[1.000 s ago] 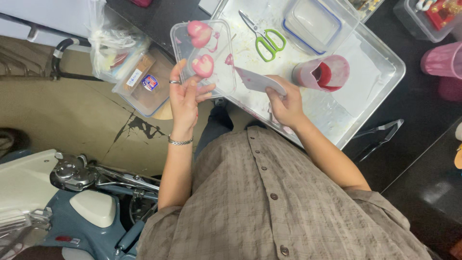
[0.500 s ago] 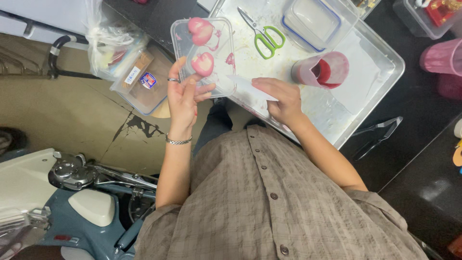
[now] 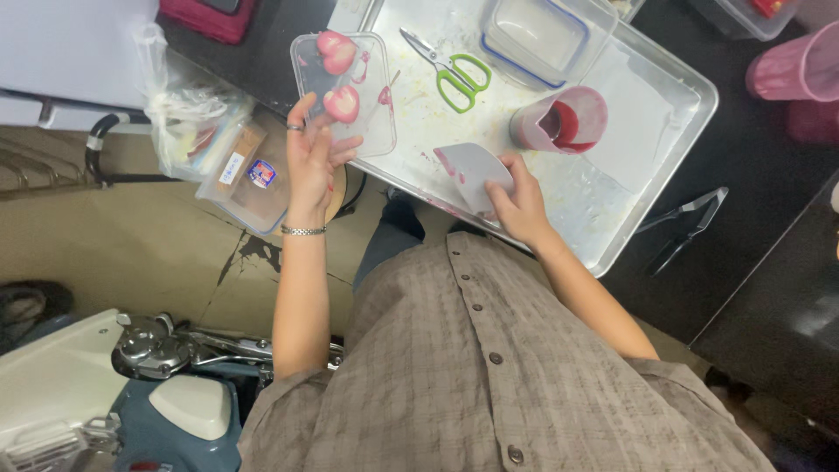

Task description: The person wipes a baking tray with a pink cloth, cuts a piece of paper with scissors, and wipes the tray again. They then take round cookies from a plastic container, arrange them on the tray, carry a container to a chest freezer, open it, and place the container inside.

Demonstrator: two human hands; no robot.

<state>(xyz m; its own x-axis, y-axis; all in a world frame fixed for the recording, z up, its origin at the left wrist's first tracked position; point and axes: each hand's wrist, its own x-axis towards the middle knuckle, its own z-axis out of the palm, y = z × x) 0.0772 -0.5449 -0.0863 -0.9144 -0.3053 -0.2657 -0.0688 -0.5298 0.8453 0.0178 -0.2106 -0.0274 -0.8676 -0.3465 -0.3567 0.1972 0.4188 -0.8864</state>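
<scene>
Nearest the body, the right hand (image 3: 523,203) rests at the near edge of the metal tray (image 3: 677,140), fingers curled around a pale scraper (image 3: 470,173) smeared pink along one side; the blade lies flat on the tray floor. The left hand (image 3: 312,154) holds a clear lid (image 3: 345,90) by its near edge — thumb on top, fingers spread beneath — out over the tray's left corner, partly above the gap between table and floor. Two pink heart-shaped pieces (image 3: 336,77) sit on the lid, one near the thumb, one at the far end.

The tray's near rim runs diagonally, close to the shirt, leaving little room on that side; its middle is bare but streaked white and pink.

Left of the hand, below the table edge, a plastic bag (image 3: 179,114) and a clear box (image 3: 249,179) with a small coloured label stand together.

Further in, green-handled scissors (image 3: 453,68) lie beside the lid, a pink cup (image 3: 559,122) of red liquid stands just beyond the scraper, and a blue-rimmed container (image 3: 546,37) sits at the far edge. Tongs (image 3: 686,223) lie off the tray — on the dark counter to the right.
</scene>
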